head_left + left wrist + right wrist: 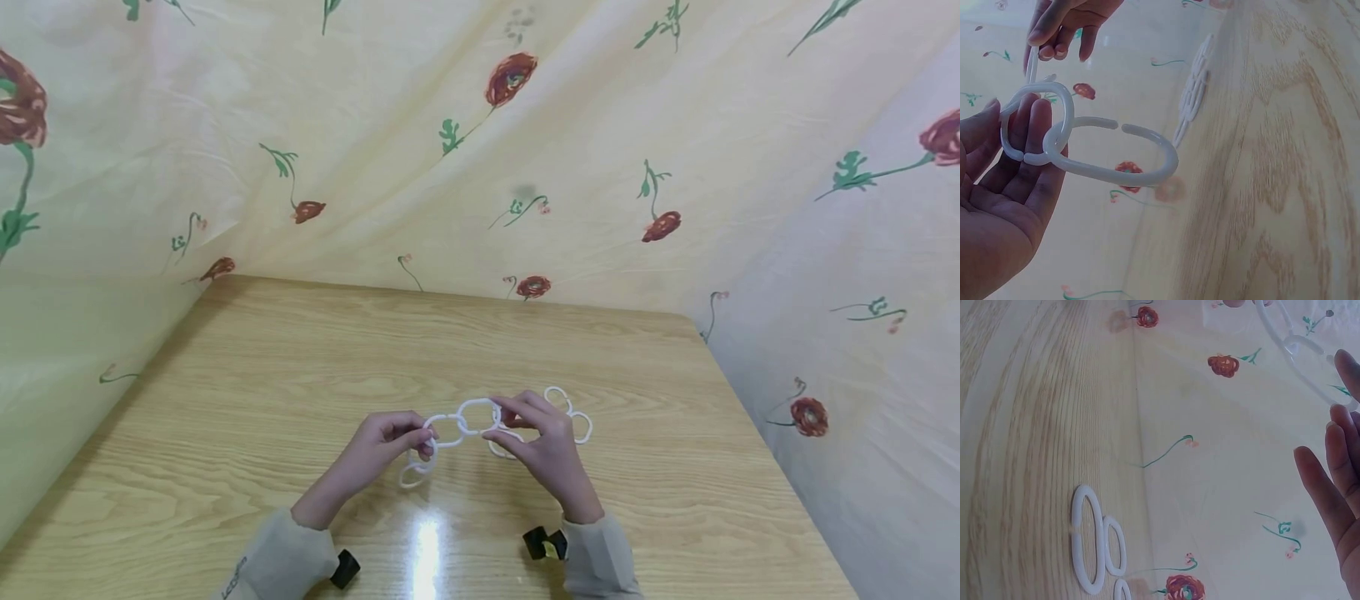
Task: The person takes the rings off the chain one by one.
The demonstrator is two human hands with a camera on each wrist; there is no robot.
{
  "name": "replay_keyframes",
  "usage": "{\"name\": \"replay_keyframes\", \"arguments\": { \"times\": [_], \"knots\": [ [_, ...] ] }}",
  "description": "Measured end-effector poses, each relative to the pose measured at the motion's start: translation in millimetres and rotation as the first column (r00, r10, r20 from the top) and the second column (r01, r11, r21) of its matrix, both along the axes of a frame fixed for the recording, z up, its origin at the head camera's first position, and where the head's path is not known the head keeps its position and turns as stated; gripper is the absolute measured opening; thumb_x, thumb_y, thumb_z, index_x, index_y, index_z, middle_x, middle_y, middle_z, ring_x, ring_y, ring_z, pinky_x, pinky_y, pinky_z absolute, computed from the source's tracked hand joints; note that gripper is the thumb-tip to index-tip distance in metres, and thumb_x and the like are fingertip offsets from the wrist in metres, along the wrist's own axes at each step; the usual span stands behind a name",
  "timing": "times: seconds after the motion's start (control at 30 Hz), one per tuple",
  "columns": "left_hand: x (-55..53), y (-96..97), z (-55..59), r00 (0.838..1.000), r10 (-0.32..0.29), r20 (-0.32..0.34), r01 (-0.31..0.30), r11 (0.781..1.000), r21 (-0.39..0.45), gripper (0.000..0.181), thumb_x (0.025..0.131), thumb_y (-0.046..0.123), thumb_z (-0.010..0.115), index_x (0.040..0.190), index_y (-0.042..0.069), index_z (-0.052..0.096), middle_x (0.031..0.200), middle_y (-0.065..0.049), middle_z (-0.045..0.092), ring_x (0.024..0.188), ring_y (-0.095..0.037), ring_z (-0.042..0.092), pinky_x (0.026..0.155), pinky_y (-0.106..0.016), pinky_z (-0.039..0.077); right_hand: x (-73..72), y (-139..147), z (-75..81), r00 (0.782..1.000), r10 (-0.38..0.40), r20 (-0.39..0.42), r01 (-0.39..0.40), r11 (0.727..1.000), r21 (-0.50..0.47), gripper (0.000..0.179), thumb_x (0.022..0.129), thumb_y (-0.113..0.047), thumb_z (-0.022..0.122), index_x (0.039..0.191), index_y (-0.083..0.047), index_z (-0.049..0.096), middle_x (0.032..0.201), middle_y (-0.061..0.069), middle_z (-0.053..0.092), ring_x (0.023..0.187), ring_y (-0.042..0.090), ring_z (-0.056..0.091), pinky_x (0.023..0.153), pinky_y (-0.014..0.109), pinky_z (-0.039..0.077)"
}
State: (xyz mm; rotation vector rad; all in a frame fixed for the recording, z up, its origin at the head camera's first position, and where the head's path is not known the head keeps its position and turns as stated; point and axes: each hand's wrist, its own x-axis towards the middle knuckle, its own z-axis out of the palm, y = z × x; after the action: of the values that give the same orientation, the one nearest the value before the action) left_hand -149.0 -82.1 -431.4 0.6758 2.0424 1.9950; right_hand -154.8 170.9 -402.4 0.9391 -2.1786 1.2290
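Note:
My left hand [390, 437] pinches a white plastic chain link [446, 445] between thumb and fingers. Another link [477, 402] joins it on the right, and my right hand [543, 437] grips that one's far end. Below the left fingers, more of the chain hangs down. In the left wrist view, an oval link [1116, 178] dangles from the looped one by that palm, with a small split in its upper side. Only fingers [1319, 487] of the right hand appear at the edge of the right wrist view, beside a blurred part of the chain.
More white links [590, 427] lie on the wooden table [315, 358] behind and beside the right hand; whether they all join is hard to tell. A flowered cloth [375, 167] hangs round the table's back and sides. Dark wrist mounts [346, 569] sit at both cuffs.

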Motion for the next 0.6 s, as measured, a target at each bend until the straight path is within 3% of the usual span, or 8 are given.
{"name": "replay_keyframes", "arguments": {
  "times": [0.2, 0.4, 0.6],
  "knots": [
    [0.4, 1.0, 2.6, 1.0, 0.003, -0.013, -0.003, 1.0, 0.0, 0.027, 0.097, 0.013, 0.057, 0.1, -0.013, 0.064, 0.09, -0.029, 0.067, 0.077, -0.002, 0.066, 0.076, -0.025, 0.06, -0.5, -2.3, 1.4, 1.0, 0.009, -0.016, -0.009, 1.0, -0.009, 0.045, 0.064, 0.008, 0.083, 0.107, 0.005, 0.07, 0.081, 0.007, 0.064, 0.074, 0.017, 0.061, 0.063, 0.027, 0.062],
    [3.6, 2.5, 6.4, 0.999, 0.003, -0.049, -0.004, 0.999, -0.032, 0.028, 0.097, 0.013, 0.057, 0.099, -0.014, 0.064, 0.087, -0.026, 0.067, 0.076, -0.001, 0.065, 0.074, -0.025, 0.06, 0.5, -2.1, 0.6, 1.0, -0.006, 0.007, 0.006, 1.0, 0.03, 0.043, 0.066, 0.003, 0.084, 0.107, 0.002, 0.071, 0.083, 0.006, 0.064, 0.075, 0.017, 0.062, 0.071, 0.018, 0.059],
    [6.1, 7.6, 9.4, 0.996, -0.011, -0.084, 0.006, 0.999, -0.051, 0.025, 0.096, 0.011, 0.058, 0.096, -0.013, 0.065, 0.083, -0.024, 0.067, 0.073, 0.0, 0.064, 0.071, -0.025, 0.06, 0.2, -2.6, 0.6, 1.0, -0.002, -0.025, 0.003, 0.999, 0.049, 0.042, 0.067, 0.0, 0.085, 0.107, 0.003, 0.07, 0.083, 0.005, 0.063, 0.075, 0.018, 0.062, 0.074, 0.014, 0.058]
  ]
}}
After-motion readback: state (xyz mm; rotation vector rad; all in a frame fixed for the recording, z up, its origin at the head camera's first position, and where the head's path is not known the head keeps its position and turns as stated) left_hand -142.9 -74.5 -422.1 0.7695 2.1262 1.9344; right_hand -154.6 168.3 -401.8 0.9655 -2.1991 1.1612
